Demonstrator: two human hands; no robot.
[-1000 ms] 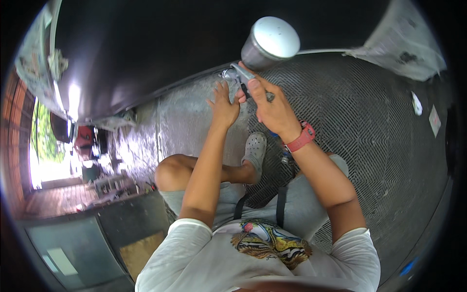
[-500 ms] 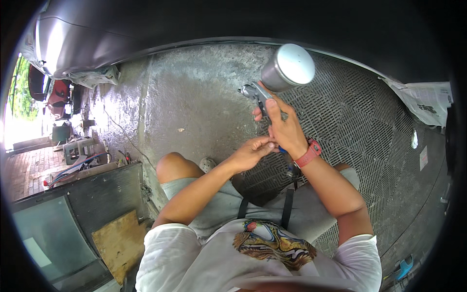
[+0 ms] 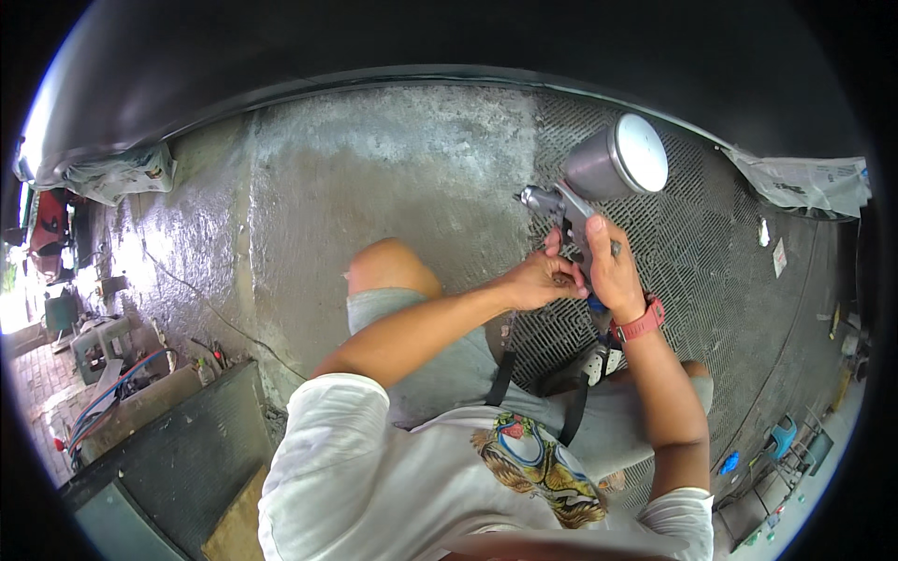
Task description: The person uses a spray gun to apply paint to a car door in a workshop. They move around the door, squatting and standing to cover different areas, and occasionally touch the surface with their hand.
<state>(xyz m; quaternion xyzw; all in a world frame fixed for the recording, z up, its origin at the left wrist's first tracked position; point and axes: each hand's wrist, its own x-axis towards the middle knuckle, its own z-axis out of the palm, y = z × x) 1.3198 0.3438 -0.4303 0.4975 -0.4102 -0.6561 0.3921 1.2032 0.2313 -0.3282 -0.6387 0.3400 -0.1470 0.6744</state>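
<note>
I look down and see the white shirt (image 3: pixel 346 449) nearest me. Then my two hands are close together. My right hand (image 3: pixel 615 271) is wrapped round the handle of a silver spray gun (image 3: pixel 578 213), held up over a grooved mat (image 3: pixel 702 245). My left hand (image 3: pixel 538 282) has bent fingers by the handle's bottom; I can't tell if they pinch it. Farther off is a big, dark panel (image 3: pixel 449 37).

From my end, I have the right hand (image 3: pixel 615 273) closed in a grip, thumb (image 3: pixel 597 230) pointing up, forearm (image 3: pixel 662 397) angled from the lower right. I hold the left hand (image 3: pixel 540 283) just beside it, fingers (image 3: pixel 565 269) curled.
</note>
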